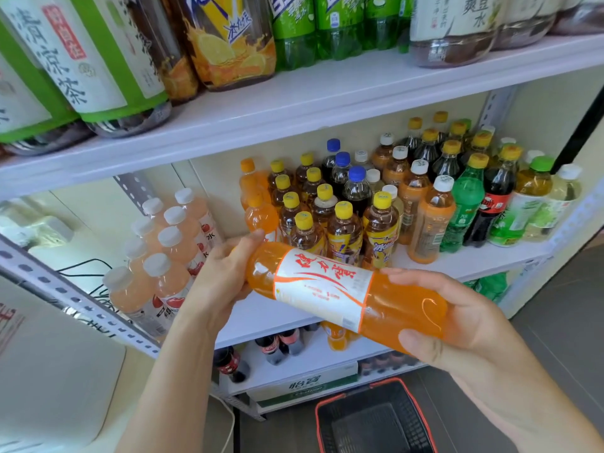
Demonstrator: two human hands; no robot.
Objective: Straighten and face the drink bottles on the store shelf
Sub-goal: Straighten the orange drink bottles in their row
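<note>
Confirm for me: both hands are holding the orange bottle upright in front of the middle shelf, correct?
Not upright. The head view shows the orange bottle lying nearly on its side. The left hand grips one end and the right hand the other, in front of the middle shelf.

Side stuff on my feed: a black mesh basket [415, 429] with a red rim sitting on the grey floor [562, 305], a white cardboard box [304, 385] with green print just behind it, a big rounded white unit [55, 387] bottom left, black cables [81, 266] looping further up, and a white cord [228, 426] trailing down beside the unit.
</note>
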